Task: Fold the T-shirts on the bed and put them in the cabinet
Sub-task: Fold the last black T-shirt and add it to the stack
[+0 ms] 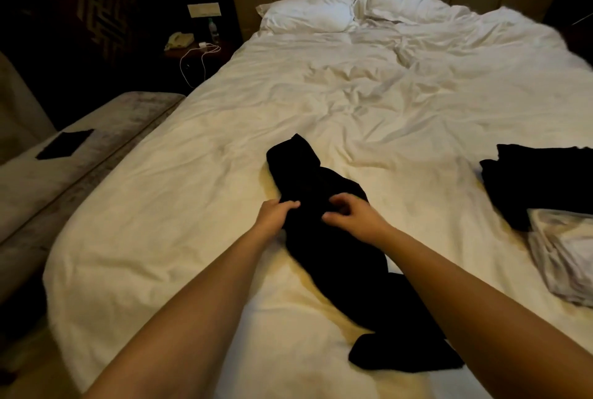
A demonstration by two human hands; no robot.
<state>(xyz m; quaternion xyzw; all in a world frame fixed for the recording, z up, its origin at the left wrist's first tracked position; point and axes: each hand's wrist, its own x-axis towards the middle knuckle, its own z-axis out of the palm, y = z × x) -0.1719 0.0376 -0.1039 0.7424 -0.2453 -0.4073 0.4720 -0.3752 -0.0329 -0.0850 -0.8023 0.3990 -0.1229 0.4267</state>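
Where the black T-shirt (333, 238) lies bunched into a long strip on the bed (192, 206), its long axis runs diagonally: the far end points up and left toward the pillows (308, 13), the near end trails down and right toward you, ending in a dark lump close to the foot edge. It sits roughly mid-width on the near half of the white cover.

Your left hand (277, 210) rests on the shirt's left edge with the fingers curled over the cloth, pinching it. Your right hand (349, 212) lies on top of the shirt just beside the left, fingers bent together; you cannot tell from here whether it actually grips the fabric. The two hands are close, a little apart, both about a third of the way down the strip from its far end.

Well to the right, a second dark garment (539, 183) lies heaped near the bed's right edge, and a pale garment (564, 257) touches its near side.

Left of the bed stands a padded bench (64, 157) with a flat dark item (65, 143) on it. Farther back, a nightstand (195, 48) carries a phone (179, 40), a bottle (212, 27) and a white cable (195, 59).
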